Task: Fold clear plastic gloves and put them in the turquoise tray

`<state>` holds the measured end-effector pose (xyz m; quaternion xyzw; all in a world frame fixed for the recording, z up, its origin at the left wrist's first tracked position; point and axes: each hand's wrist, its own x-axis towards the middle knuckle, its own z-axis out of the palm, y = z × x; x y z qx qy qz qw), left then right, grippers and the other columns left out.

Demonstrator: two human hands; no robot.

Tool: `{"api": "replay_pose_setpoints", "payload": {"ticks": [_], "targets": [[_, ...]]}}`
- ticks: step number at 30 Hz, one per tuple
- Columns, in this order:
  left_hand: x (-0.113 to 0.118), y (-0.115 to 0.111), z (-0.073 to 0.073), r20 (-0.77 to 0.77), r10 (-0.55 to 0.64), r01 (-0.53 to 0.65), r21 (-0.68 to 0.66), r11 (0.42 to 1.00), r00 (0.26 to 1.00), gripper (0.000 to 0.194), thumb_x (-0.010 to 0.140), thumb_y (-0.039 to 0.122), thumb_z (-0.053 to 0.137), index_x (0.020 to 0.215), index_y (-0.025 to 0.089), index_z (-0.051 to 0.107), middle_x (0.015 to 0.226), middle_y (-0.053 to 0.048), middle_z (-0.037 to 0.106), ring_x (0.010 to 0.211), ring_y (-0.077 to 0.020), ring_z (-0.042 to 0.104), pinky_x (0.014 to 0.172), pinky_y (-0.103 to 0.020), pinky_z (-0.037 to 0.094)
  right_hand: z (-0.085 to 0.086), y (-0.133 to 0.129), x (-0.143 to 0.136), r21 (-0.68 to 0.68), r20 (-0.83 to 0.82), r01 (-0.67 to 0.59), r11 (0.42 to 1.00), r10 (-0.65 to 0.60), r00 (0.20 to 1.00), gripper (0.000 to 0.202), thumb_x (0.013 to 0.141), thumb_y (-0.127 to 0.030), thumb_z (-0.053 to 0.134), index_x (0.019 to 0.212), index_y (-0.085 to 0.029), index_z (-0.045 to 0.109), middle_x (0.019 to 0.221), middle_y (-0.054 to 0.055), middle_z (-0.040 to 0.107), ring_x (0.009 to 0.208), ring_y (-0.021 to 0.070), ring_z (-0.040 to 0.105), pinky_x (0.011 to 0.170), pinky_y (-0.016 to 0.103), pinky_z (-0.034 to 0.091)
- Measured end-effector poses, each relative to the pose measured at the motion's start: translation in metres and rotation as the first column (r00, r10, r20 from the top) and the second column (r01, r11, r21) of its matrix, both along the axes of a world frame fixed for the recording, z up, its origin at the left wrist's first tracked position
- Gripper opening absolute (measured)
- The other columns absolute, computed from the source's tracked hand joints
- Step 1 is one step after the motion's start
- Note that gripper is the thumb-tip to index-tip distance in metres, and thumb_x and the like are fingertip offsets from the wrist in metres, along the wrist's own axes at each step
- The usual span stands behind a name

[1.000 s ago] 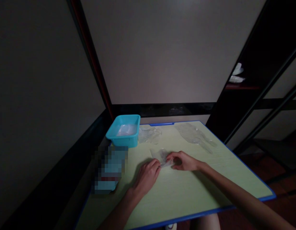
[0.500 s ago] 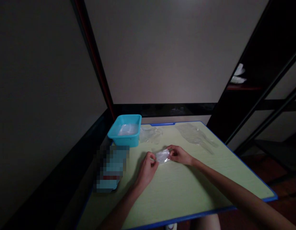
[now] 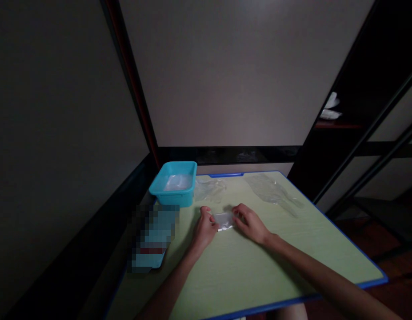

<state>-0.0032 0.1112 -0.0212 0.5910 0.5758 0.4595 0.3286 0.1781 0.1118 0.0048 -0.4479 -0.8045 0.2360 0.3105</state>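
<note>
A small clear plastic packet (image 3: 224,221) lies between my two hands over the middle of the pale green table (image 3: 246,271). Its left edge is pinched by my left hand (image 3: 206,227). At its right end my right hand (image 3: 247,222) has its fingers curled around the edge, closed on the plastic. Behind my hands, one crumpled clear plastic bag (image 3: 210,189) rests beside the basin, and another clear plastic bag (image 3: 270,189) is spread out farther right.
A turquoise basin (image 3: 175,197) holding clear plastic stands at the table's back left corner. In front of it is a blurred-out blue-green object (image 3: 157,233). A wall rises behind the table, and dark shelving with white items (image 3: 330,114) is at the right.
The packet now looks flatter and straighter between my hands. My left hand has shifted slightly left, and my right hand's fingers have moved a little. The view has tilted slightly.
</note>
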Motion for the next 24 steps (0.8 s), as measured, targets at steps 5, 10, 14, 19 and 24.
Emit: {"api": "replay_pose_setpoints", "payload": {"ticks": [5,10,14,19,24], "targets": [[-0.002,0.005,-0.002,0.042,-0.009,0.011,-0.057,0.998,0.999,0.042,0.052,0.001,0.055,0.082,0.023,0.034,0.056,0.013,0.042,0.047,-0.0075,0.047,0.045,-0.016,0.035,0.001,-0.022,-0.006,0.167,0.344,-0.218,0.962,0.15,0.927,0.033,0.085,-0.031,0.043,0.114,-0.014,0.048,0.117,0.013,0.051,0.108,0.0231,0.046,0.092,0.038,0.037],[-0.002,0.006,-0.001,0.078,-0.004,0.011,-0.094,0.995,0.997,0.043,0.05,0.0,0.053,0.081,0.022,0.033,0.055,0.014,0.041,0.047,-0.0072,0.048,0.044,-0.016,0.035,-0.005,-0.018,-0.011,0.194,0.459,-0.25,0.949,0.137,0.878,0.052,0.087,-0.041,0.038,0.127,-0.009,0.037,0.135,0.016,0.034,0.125,0.024,0.029,0.102,0.04,0.027],[-0.003,0.004,0.003,0.112,0.005,0.01,-0.13,0.992,0.994,0.042,0.052,0.001,0.054,0.082,0.022,0.033,0.057,0.013,0.043,0.044,-0.006,0.047,0.04,-0.015,0.034,-0.004,-0.014,-0.012,0.142,0.511,-0.27,0.952,0.163,0.844,0.059,0.088,-0.045,0.033,0.133,-0.007,0.029,0.14,0.016,0.025,0.129,0.0233,0.02,0.105,0.043,0.019],[-0.002,0.002,0.009,0.146,0.014,0.015,-0.189,0.982,0.989,0.042,0.054,0.0,0.053,0.083,0.023,0.032,0.057,0.013,0.041,0.041,-0.0053,0.047,0.036,-0.013,0.032,-0.005,-0.012,-0.012,0.112,0.54,-0.295,0.949,0.191,0.82,0.063,0.088,-0.048,0.031,0.136,-0.007,0.022,0.141,0.017,0.021,0.13,0.0228,0.016,0.105,0.045,0.017],[-0.001,0.003,0.011,0.139,0.023,0.012,-0.243,0.97,0.99,0.041,0.057,0.0,0.053,0.084,0.022,0.032,0.061,0.013,0.041,0.04,-0.0043,0.049,0.033,-0.011,0.033,-0.013,-0.011,-0.011,0.132,0.577,-0.3,0.945,0.173,0.798,0.065,0.087,-0.05,0.031,0.136,-0.008,0.019,0.141,0.019,0.019,0.131,0.0246,0.014,0.103,0.049,0.016]]}}
